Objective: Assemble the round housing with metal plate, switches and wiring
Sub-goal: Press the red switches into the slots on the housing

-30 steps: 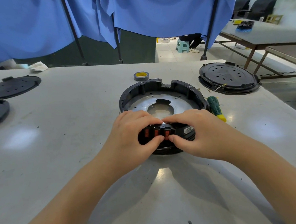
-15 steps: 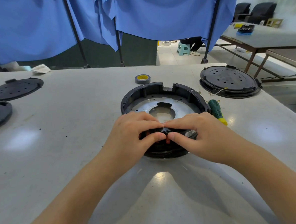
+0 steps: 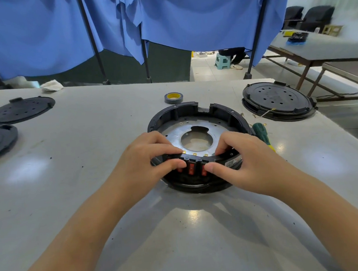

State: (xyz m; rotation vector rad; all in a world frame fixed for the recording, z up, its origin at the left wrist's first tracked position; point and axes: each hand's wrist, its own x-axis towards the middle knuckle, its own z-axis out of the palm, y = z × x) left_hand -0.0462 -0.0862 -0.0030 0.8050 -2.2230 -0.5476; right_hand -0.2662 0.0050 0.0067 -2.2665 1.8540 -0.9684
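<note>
Only an unreadable white label (image 3: 231, 163) on the round housing (image 3: 172, 114).

Black round housing (image 3: 172, 114), silvery metal plate (image 3: 217, 131), red switches (image 3: 191, 168), green-handled screwdriver (image 3: 260, 130), blue curtains (image 3: 187, 19).

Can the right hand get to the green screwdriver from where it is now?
Probably yes. The green screwdriver lies on the table just past the right hand, beside the housing, with nothing on top of it. But that hand grips the housing's near rim by the red switches, so it must let go first.
</note>
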